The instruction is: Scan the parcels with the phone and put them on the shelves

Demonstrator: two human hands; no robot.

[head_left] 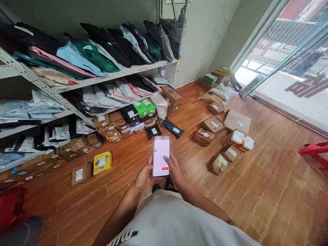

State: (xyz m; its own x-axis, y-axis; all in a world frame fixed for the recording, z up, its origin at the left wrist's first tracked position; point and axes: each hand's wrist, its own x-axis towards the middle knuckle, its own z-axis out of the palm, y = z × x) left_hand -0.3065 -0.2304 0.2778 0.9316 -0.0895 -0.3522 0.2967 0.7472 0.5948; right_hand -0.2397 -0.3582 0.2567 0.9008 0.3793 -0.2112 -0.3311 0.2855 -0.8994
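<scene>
A smartphone (161, 153) with a lit, mostly white screen and a red button near its lower edge is held upright in front of my body. My left hand (145, 173) grips its left side. My right hand (175, 168) wraps the right side, and its thumb lies over the middle of the screen. Beyond the phone, black parcels (173, 129) with white labels lie on the floor by the shelf. To the left sit a yellow packet (103, 163) and a flat brown carton (81, 173).
A white metal shelf (120, 72) full of labelled bags runs along the left wall. Several cartons (212, 124) and a white-and-orange box (238, 140) stand on the wooden floor to the right. A glass door (287, 75) is at the upper right, a red object (314, 153) at the right edge.
</scene>
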